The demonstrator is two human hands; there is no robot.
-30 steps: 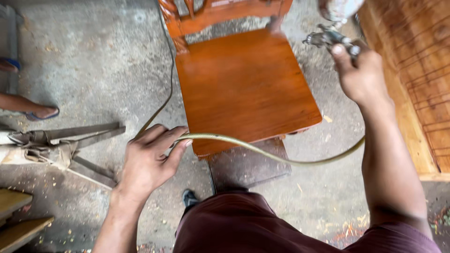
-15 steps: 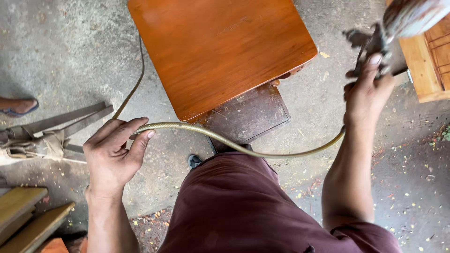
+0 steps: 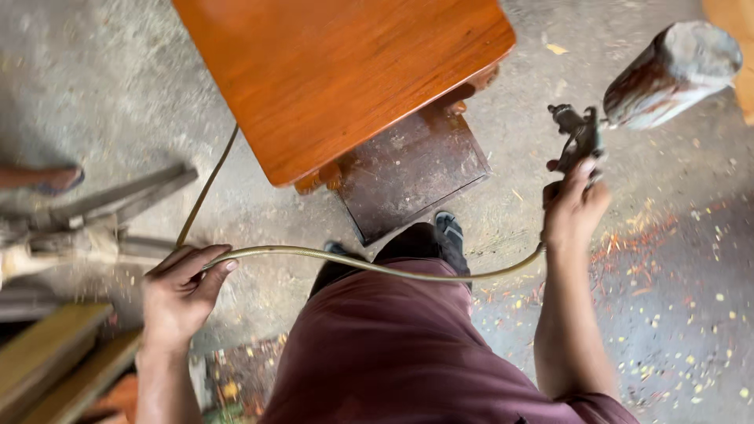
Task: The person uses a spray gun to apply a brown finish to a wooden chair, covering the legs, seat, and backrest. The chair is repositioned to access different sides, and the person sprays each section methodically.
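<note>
Overhead, the right hand (image 3: 575, 206) grips a spray gun (image 3: 580, 140) with a grey cup (image 3: 674, 74), the left hand (image 3: 179, 297) clasping its hose (image 3: 353, 263).

One head-worn camera looks steeply down, close over the person's hands, onto the wooden seat (image 3: 338, 74) and concrete floor (image 3: 675, 314).

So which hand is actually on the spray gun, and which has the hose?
The right hand, raised beside the varnished orange seat, grips the spray gun under its grimy cup. The left hand, lower down, only loops the hose through its fingers.
</note>
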